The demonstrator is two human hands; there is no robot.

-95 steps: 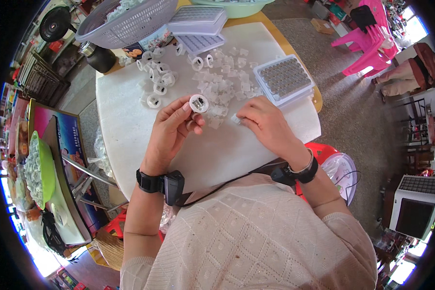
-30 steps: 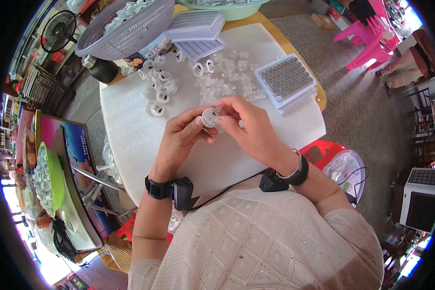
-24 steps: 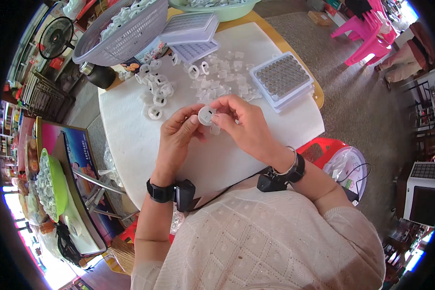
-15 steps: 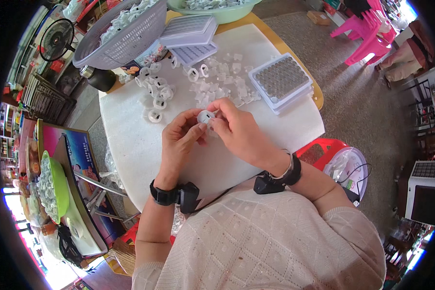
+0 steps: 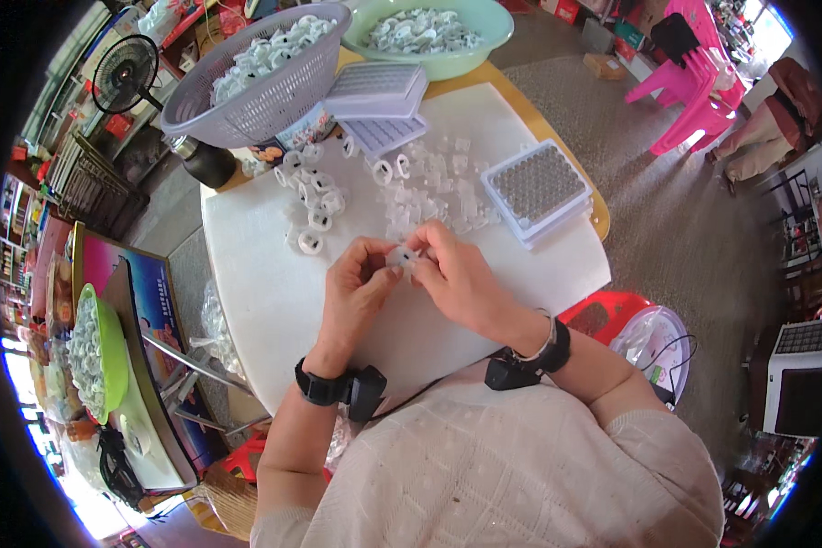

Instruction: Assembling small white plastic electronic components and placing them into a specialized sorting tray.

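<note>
Between my two hands, above the white table top, is a small white plastic part (image 5: 402, 259) with a dark slot in it. My left hand (image 5: 361, 279) pinches it from the left, and my right hand (image 5: 450, 274) grips it from the right with thumb and fingers. My fingers cover much of its rim. Just beyond my hands lies a loose scatter of small translucent plastic pieces (image 5: 416, 208). Left of them is a cluster of round white plastic parts (image 5: 312, 194), some with dark centres.
A grey-purple basket (image 5: 247, 108) and a pale green basin (image 5: 502, 41), both heaped with white parts, stand at the back. Lidded trays (image 5: 377, 89) sit before them. A gridded tray (image 5: 537, 192) full of small round pieces lies at right; a black bottle (image 5: 208, 164) stands at left.
The view has tilted, so the table and its things sit lower in the picture. Both hands still hold the white part, which has turned a little between the fingers.
</note>
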